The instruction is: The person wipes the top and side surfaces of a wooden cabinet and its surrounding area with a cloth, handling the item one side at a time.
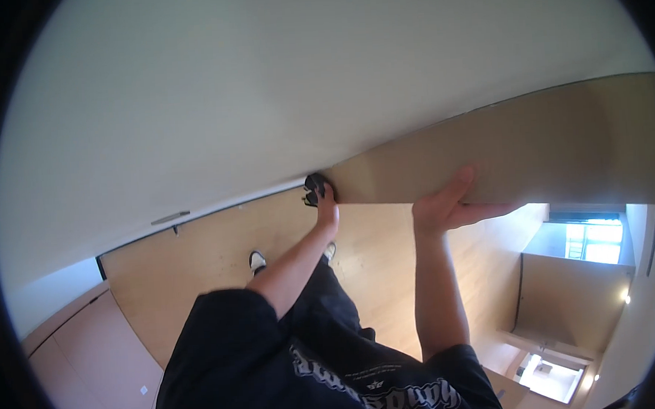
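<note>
My left hand (328,209) reaches forward at the middle of the view, its fingers around a small black object (315,188). That object sits where the brown panel's narrow end meets a pale upright surface (200,116). Its kind is partly hidden by the fingers. The long brown panel (530,144) runs from there to the right rim of the view. On its lower edge is my right hand (450,205), with the thumb on the brown face and the other fingers stretched along the edge. How thick the panel is cannot be told.
A light wood-coloured floor (197,261) lies under my feet. A grey fitting (171,217) is on the pale surface, low at the left. Pinkish cabinet-like panels (86,367) stand at lower left. At right are a bright window (593,240) and a brown wall-like panel (571,297).
</note>
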